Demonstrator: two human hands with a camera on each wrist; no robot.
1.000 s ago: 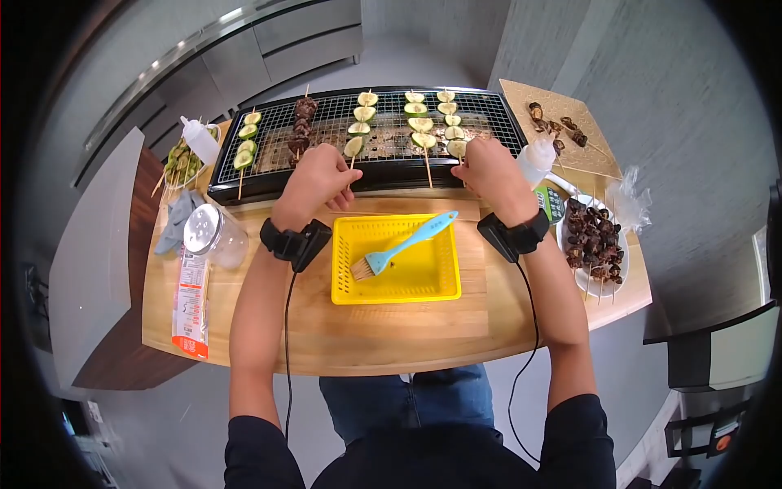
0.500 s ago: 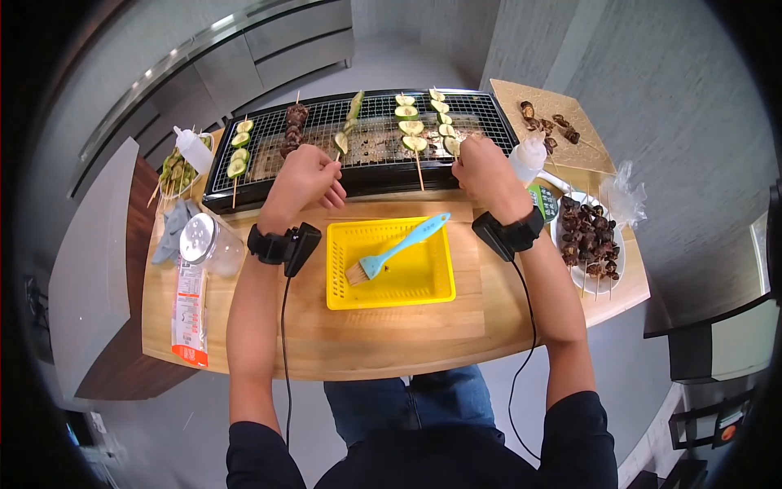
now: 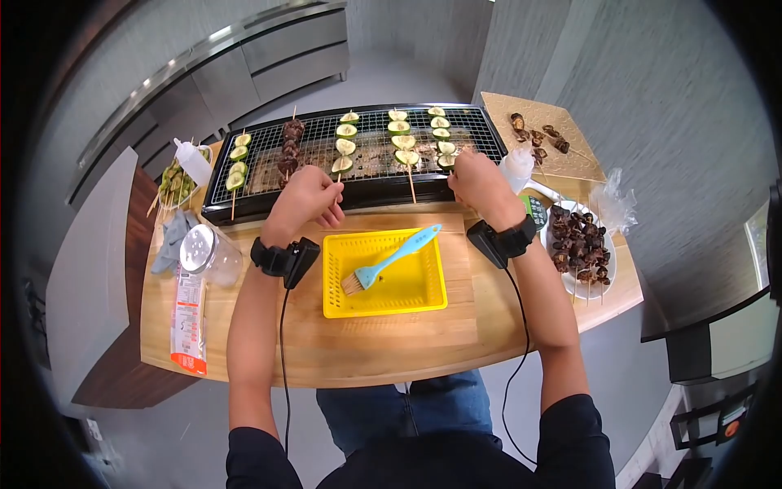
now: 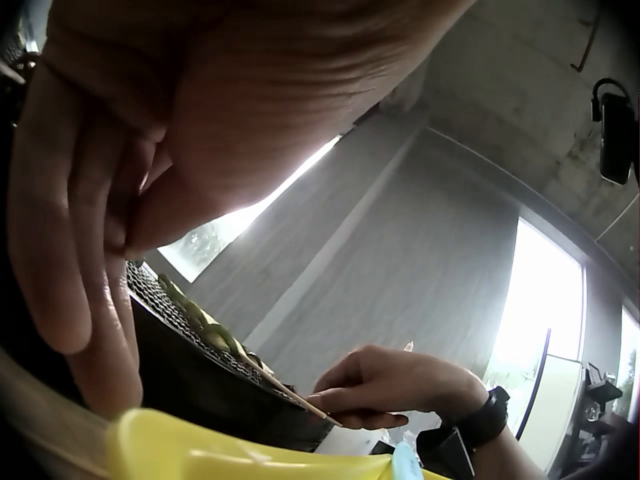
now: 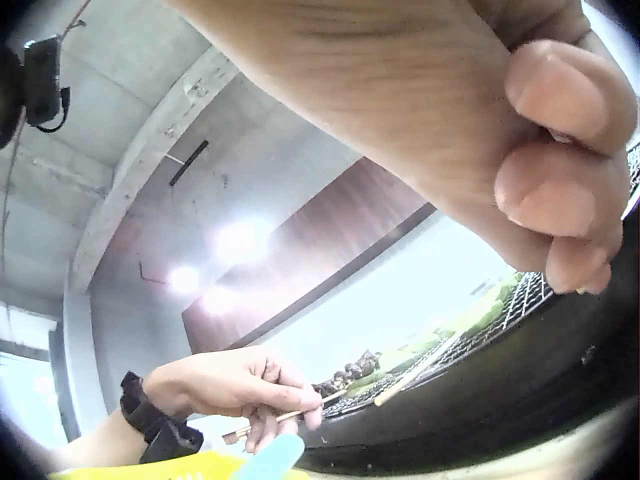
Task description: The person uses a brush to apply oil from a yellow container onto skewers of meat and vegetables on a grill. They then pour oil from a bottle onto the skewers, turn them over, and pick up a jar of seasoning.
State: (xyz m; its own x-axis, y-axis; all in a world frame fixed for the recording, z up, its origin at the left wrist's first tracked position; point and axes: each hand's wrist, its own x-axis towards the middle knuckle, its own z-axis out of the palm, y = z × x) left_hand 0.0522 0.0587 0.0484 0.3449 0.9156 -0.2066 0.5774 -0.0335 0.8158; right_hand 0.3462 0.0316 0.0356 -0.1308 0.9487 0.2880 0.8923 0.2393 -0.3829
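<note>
A black grill (image 3: 375, 192) with a wire mesh spans the far side of the table. My left hand (image 3: 305, 200) pinches the stick end of a skewer of zucchini slices (image 3: 345, 147) lying on the mesh. At the grill's right part, my right hand (image 3: 481, 183) grips the near end of another zucchini skewer (image 3: 441, 134); its fingertips are hidden in the head view but curled in the right wrist view. Between the hands lies a third zucchini skewer (image 3: 404, 142), its stick jutting over the front edge. Further left are a meat skewer (image 3: 291, 147) and one more zucchini skewer (image 3: 237, 167).
A yellow basket (image 3: 384, 312) holding a blue basting brush (image 3: 399, 257) sits before the grill. Squeeze bottles (image 3: 518, 169) flank the grill. Meat skewers (image 3: 582, 248) fill a plate at right, below a board (image 3: 574, 122). A glass jar (image 3: 210, 254) and packet (image 3: 189, 318) are left.
The zucchini skewer in my left hand was edge-on half a second ago and now lies with its slice faces up. The right hand keeps its grip. The head view has shifted slightly.
</note>
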